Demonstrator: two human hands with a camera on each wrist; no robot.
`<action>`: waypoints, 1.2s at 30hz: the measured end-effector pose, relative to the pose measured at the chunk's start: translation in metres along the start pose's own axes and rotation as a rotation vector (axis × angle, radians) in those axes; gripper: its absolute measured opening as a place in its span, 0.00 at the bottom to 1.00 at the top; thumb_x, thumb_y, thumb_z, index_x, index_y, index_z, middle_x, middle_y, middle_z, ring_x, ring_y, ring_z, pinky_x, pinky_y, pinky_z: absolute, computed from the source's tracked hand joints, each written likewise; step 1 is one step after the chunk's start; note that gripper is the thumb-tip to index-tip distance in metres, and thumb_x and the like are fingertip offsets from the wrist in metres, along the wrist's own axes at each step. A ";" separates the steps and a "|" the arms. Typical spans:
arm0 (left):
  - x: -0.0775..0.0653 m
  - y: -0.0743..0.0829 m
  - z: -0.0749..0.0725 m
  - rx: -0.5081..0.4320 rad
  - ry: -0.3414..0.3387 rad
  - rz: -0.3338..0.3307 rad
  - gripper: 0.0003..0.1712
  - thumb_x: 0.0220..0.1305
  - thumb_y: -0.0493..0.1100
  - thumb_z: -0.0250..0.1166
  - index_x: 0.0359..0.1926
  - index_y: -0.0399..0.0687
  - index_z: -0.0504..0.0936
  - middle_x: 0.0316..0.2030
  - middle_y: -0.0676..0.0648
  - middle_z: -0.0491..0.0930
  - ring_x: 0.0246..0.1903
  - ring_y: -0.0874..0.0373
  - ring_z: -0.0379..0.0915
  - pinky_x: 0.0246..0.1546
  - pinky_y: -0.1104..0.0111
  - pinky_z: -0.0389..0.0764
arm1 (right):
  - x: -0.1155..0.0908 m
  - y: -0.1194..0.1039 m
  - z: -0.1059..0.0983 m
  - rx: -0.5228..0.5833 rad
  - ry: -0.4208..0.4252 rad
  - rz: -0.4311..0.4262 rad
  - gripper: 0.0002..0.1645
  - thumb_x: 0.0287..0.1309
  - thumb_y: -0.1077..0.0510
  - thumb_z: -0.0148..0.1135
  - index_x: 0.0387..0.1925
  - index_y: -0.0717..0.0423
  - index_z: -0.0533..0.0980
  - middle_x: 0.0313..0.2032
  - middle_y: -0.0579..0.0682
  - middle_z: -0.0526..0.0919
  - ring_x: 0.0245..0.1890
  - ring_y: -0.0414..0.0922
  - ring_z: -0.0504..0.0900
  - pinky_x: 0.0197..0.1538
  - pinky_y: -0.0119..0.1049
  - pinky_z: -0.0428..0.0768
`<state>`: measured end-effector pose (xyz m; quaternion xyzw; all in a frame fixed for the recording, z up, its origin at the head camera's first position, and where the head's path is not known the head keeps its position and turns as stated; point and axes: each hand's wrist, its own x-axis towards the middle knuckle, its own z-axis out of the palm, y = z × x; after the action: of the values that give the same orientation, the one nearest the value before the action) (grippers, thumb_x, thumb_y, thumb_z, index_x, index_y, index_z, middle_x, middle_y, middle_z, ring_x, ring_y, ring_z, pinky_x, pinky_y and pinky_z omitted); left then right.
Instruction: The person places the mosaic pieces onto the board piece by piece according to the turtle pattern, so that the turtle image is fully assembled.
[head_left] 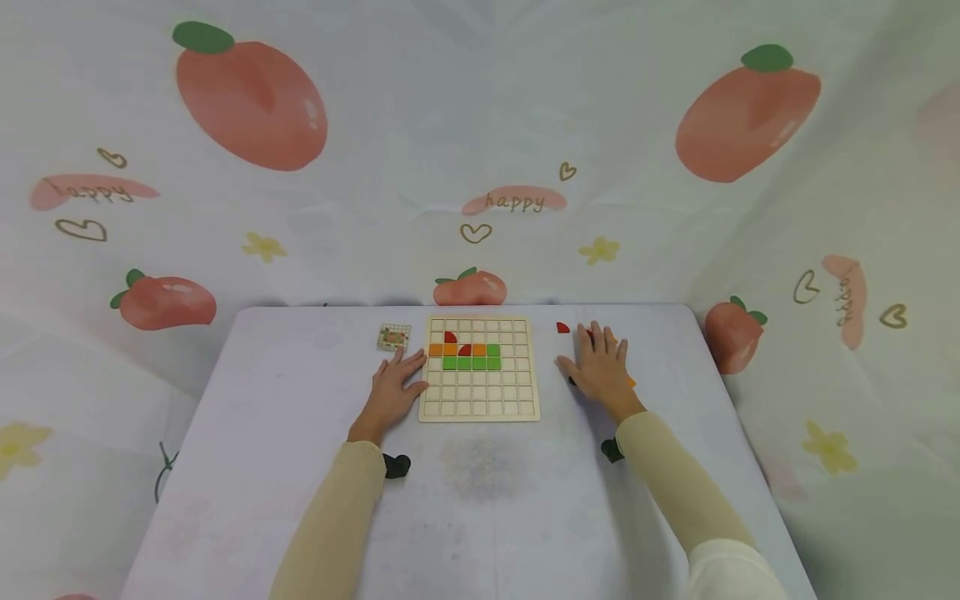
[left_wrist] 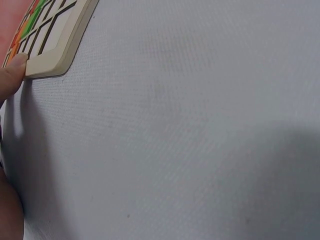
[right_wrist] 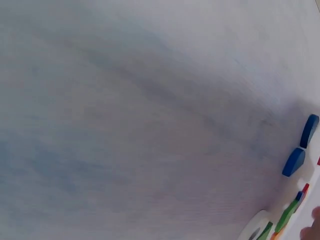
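Note:
A pale wooden grid board (head_left: 480, 408) lies mid-table, with orange, green and red pieces set in several cells of its upper half. My left hand (head_left: 393, 387) rests at the board's left edge, fingers extended. In the left wrist view the thumb (left_wrist: 12, 75) touches the board's rim (left_wrist: 57, 62). Palm down, my right hand (head_left: 603, 367) is spread over loose coloured pieces right of the board and covers some of them. A red quarter-round piece (head_left: 562, 327) lies beyond its thumb. Blue pieces (right_wrist: 295, 161) and a green piece (right_wrist: 286, 216) show in the right wrist view.
A small printed card (head_left: 393, 337) lies left of the board, near the left fingertips. Part of a white round object (right_wrist: 255, 227) shows at the right wrist view's lower edge. Fruit-patterned cloth (head_left: 495, 108) hangs behind and beside the white table (head_left: 285, 375).

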<state>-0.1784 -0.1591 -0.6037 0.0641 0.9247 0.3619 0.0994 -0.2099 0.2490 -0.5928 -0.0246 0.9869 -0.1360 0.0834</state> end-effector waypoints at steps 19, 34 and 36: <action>-0.001 0.002 -0.003 0.022 -0.001 0.020 0.34 0.72 0.48 0.63 0.75 0.50 0.67 0.78 0.51 0.63 0.83 0.45 0.39 0.82 0.45 0.37 | 0.039 -0.026 -0.008 -0.058 0.148 -0.131 0.31 0.72 0.49 0.59 0.70 0.58 0.68 0.64 0.62 0.74 0.63 0.65 0.68 0.61 0.63 0.69; 0.000 0.000 -0.002 0.022 0.003 0.017 0.35 0.72 0.48 0.64 0.76 0.50 0.67 0.78 0.52 0.62 0.83 0.46 0.38 0.82 0.46 0.36 | 0.044 -0.042 -0.008 0.018 0.112 -0.037 0.18 0.72 0.58 0.59 0.59 0.60 0.78 0.55 0.62 0.76 0.57 0.61 0.70 0.58 0.57 0.69; 0.000 0.000 -0.002 0.018 0.006 0.016 0.35 0.72 0.48 0.64 0.76 0.50 0.67 0.78 0.53 0.62 0.83 0.46 0.38 0.82 0.47 0.36 | 0.043 -0.041 -0.009 0.031 0.106 -0.032 0.17 0.72 0.58 0.60 0.57 0.60 0.78 0.55 0.62 0.76 0.57 0.60 0.70 0.58 0.56 0.69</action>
<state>-0.1788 -0.1602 -0.6026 0.0715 0.9277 0.3545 0.0932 -0.2530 0.2086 -0.5795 -0.0320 0.9872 -0.1535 0.0290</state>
